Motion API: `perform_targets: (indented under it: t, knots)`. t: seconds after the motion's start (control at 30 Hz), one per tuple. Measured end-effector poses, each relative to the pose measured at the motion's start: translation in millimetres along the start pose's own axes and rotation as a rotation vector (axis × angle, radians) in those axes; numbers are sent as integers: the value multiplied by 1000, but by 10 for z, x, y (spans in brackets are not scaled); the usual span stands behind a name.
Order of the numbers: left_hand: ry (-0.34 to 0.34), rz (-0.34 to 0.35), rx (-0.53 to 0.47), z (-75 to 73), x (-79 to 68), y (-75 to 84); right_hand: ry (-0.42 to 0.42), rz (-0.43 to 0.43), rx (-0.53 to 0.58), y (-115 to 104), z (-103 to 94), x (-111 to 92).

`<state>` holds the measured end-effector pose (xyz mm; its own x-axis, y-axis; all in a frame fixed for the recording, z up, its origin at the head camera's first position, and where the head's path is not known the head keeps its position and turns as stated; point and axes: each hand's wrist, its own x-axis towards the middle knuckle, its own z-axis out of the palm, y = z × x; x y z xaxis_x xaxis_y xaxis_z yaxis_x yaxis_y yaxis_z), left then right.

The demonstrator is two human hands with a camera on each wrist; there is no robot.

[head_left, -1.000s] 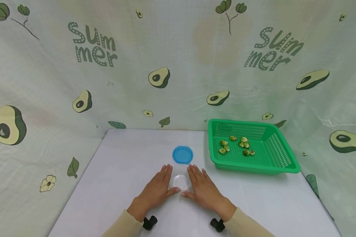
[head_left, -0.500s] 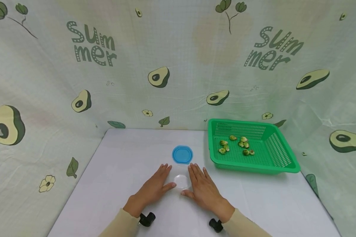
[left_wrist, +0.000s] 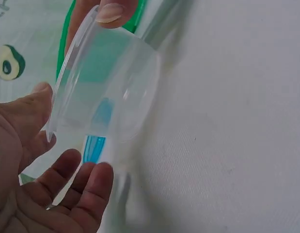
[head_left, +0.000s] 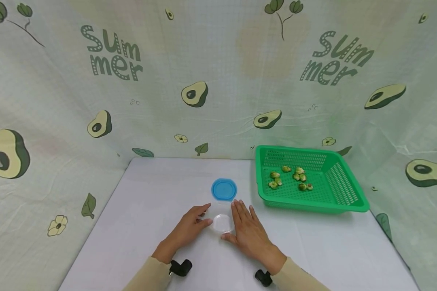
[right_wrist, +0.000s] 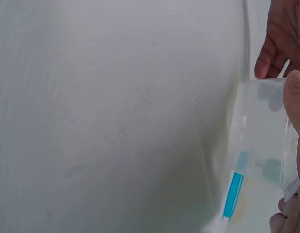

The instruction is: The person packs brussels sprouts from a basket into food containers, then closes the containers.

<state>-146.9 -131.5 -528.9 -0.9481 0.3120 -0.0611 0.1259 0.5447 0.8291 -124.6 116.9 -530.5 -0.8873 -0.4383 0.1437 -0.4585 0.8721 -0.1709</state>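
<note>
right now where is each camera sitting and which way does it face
Head: worn on the head, looking forward and down at the table; both hands, left hand and right hand, flank the clear cup.
Left wrist: at the left hand, looking across its palm at the cup, basket beyond.
Right wrist: low over the table, facing the cup; right thumb at the edge.
Shared: both wrist views show the cup and the blue lid.
</note>
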Motion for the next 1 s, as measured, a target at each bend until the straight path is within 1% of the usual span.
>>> perform_targets:
  t: [0.13,0.23,0.33,0.43,0.53,0.7,0.83,1.0]
  knots:
    - [-22,-50,-173,-2,42,-30,2,7,-6,-2,10,9]
    - [-39,-100,-359,-8,72,-56,-2,7,-5,-6,14,12]
    - [-41,-159,-547,-15,95,-73,-6,6,-1,-10,10,12]
    - [-43,-211,-675,-30,114,-70,-10,6,4,-12,4,14]
    - [-52,-247,-732,-43,138,-60,-12,8,12,-10,0,16]
    - [-55,-283,-797,-65,167,-40,-22,11,25,-5,-2,21]
    - [-51,-309,-826,-78,172,-28,-30,11,43,-10,-5,27]
    - [-46,-314,-827,-83,197,-25,-25,5,39,-7,-7,41]
